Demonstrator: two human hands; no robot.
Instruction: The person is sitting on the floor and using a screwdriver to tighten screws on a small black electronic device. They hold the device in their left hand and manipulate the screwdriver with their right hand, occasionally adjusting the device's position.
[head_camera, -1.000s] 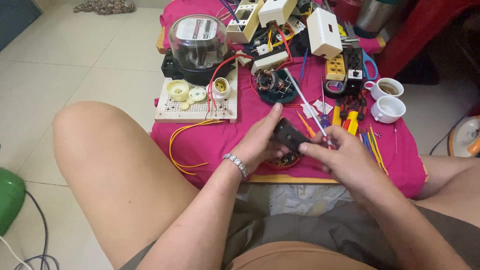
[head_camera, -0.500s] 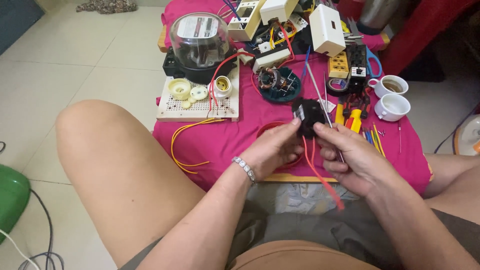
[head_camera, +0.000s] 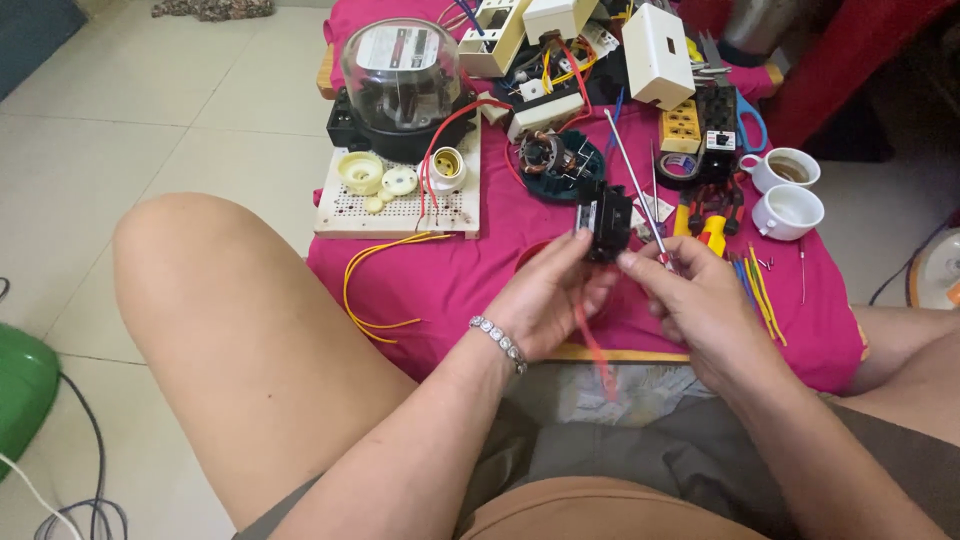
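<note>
My left hand (head_camera: 548, 298) and my right hand (head_camera: 692, 296) both hold a small black electrical part (head_camera: 606, 222) above a low table with a pink cloth (head_camera: 470, 270). My right hand also grips a thin screwdriver (head_camera: 634, 186), whose metal shaft points up and to the left. A red wire (head_camera: 592, 345) hangs down from the black part toward my lap, blurred. A bead bracelet (head_camera: 498, 340) is on my left wrist.
On the cloth stand a glass-domed electric meter (head_camera: 402, 80), a perforated board (head_camera: 400, 205) with white fittings and a lamp socket, yellow wires (head_camera: 372, 280), a small motor (head_camera: 552, 158), white boxes (head_camera: 658, 40), pliers (head_camera: 706, 218) and two white cups (head_camera: 786, 190). My bare knee (head_camera: 200, 270) is at left.
Both hands have lifted the black part off the cloth and raised it further up; the red wire now dangles below it. The screwdriver stays in my right hand.
</note>
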